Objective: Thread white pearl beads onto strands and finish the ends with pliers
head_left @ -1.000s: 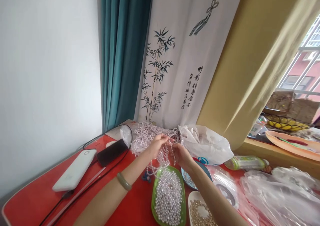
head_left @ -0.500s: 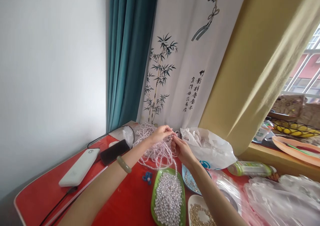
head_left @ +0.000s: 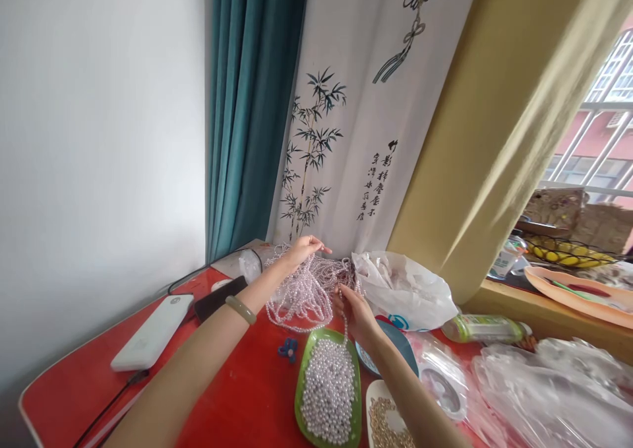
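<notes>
My left hand (head_left: 302,250) is raised over a heap of looped pale pink pearl bead strands (head_left: 299,303), fingertips pinched together on a strand that hangs below them. Lower and to the right, my right hand (head_left: 357,311) pinches the end part of a bead string (head_left: 345,329), which dangles down to the far end of a green tray (head_left: 299,375). Loose pearl beads (head_left: 329,388) fill that tray. A gap separates the two hands. The thread between them is too fine to make out.
Right of the green tray are a blue plate (head_left: 399,342), partly under my right forearm, and a white dish (head_left: 372,402) of gold beads. A white plastic bag (head_left: 410,293) lies behind. At left are a white power bank (head_left: 153,332), a black object (head_left: 217,297) and a blue trinket (head_left: 287,350).
My hands were together over the heap; now they are apart. The left has moved up and left, the right down towards the green tray. The view has shifted slightly.
</notes>
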The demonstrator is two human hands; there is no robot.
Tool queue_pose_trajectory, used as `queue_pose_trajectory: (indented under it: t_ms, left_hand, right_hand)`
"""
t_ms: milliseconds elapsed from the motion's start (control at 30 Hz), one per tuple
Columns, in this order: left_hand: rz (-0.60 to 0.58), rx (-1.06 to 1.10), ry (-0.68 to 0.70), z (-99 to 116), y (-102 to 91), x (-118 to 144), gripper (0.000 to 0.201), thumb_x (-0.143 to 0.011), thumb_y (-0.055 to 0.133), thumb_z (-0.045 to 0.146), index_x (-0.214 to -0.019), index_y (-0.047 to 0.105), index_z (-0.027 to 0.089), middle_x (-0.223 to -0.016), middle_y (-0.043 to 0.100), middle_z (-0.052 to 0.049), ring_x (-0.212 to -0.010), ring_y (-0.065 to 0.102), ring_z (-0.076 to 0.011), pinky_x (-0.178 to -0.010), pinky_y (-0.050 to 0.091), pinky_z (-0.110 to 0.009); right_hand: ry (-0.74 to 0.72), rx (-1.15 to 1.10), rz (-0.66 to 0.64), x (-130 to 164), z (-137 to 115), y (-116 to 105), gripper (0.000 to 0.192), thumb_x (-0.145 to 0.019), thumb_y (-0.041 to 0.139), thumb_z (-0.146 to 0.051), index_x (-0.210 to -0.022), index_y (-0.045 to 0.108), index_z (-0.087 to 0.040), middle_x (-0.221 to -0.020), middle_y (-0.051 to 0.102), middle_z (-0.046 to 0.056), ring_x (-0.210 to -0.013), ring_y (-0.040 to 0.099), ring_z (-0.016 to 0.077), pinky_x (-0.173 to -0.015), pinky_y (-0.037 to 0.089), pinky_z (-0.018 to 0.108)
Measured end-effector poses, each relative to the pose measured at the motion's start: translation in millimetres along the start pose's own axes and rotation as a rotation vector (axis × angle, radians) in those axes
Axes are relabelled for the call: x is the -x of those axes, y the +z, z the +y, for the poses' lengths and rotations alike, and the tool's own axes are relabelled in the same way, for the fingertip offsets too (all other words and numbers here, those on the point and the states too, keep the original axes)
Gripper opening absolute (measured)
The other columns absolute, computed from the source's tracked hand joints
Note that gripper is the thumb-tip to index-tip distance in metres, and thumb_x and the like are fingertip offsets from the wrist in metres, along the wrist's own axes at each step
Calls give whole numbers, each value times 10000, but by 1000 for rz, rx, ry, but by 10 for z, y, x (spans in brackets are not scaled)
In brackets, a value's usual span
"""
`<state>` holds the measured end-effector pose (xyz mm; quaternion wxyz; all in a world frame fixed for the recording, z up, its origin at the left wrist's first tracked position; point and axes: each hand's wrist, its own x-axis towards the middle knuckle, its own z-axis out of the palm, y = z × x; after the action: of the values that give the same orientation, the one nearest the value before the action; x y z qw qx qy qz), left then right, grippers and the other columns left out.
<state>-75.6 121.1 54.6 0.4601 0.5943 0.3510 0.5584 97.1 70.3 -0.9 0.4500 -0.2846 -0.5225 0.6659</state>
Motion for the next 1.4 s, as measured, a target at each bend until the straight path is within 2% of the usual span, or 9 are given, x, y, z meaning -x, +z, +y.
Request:
queue_pose_trajectory:
  t_ms: [167,300,433,533,667,833,1067,1233,1400]
  left_hand:
    - [-45,-71,1,-3,100,132,116,-756,544,237,-764,546,122,-794,664,-90,-834,559,-174,-822,349,-334]
    - [-99,-129,-6,-35,209,224,122,-773,515,249,-760,542,131,-794,661,-76,-868,567,-182,-842,350,-339]
    - [-118,-140,-5,-164,270,219,159,-745,558,293,-749,540,134,-792,651,-71,-814,575,-184,-805,382,-339]
    - [-127,-97,-25,-216,279,218,181,-722,593,297,-731,528,128,-776,645,-79,-783,580,-182,-779,399,-336]
    - [-147,6,-45,-152,262,272,168,-742,579,287,-751,507,135,-834,659,-87,-839,581,-180,-804,390,-332]
    - [-20,141,-108,-96,231,261,121,-772,538,247,-799,499,135,-911,650,-104,-895,589,-187,-775,397,-310]
    - [119,250,-86,-196,105,203,98,-790,531,219,-788,474,139,-956,643,-112,-859,614,-165,-750,425,-271]
    - [18,179,-198,-200,92,338,114,-801,536,223,-778,458,142,-975,642,-117,-855,622,-169,-690,431,-249]
    - [-156,163,-345,-157,287,463,156,-754,605,218,-760,478,127,-892,654,-111,-769,626,-155,-618,425,-233]
  right_hand:
    - [-5,48,26,-37,124,-99,242,-690,576,-398,-682,556,-157,-566,551,-2,-543,482,106,-552,357,220]
    - [38,45,40,-76,41,-141,271,-715,521,-408,-797,583,-157,-636,606,20,-612,557,132,-624,403,242]
    - [39,48,38,-92,-92,-74,281,-756,514,-408,-869,571,-157,-677,608,21,-644,571,124,-656,412,235]
    - [2,68,41,-97,-136,-4,303,-725,576,-434,-838,566,-153,-625,560,-5,-561,522,93,-547,376,201]
    - [-13,79,14,-69,-115,39,326,-668,634,-446,-776,570,-145,-518,445,-49,-439,394,58,-437,269,191]
    - [-19,127,-28,20,-37,21,331,-692,601,-478,-739,571,-152,-517,459,-33,-474,403,74,-469,270,207]
    - [18,178,-3,145,185,-99,348,-710,572,-489,-682,539,-144,-540,434,-25,-475,361,70,-451,242,208]
    - [-8,209,79,127,179,-150,352,-701,559,-510,-705,483,-166,-515,274,-74,-432,198,48,-402,111,198]
    - [-10,257,124,82,47,-146,381,-671,568,-528,-664,442,-168,-493,237,-85,-417,150,41,-397,66,208]
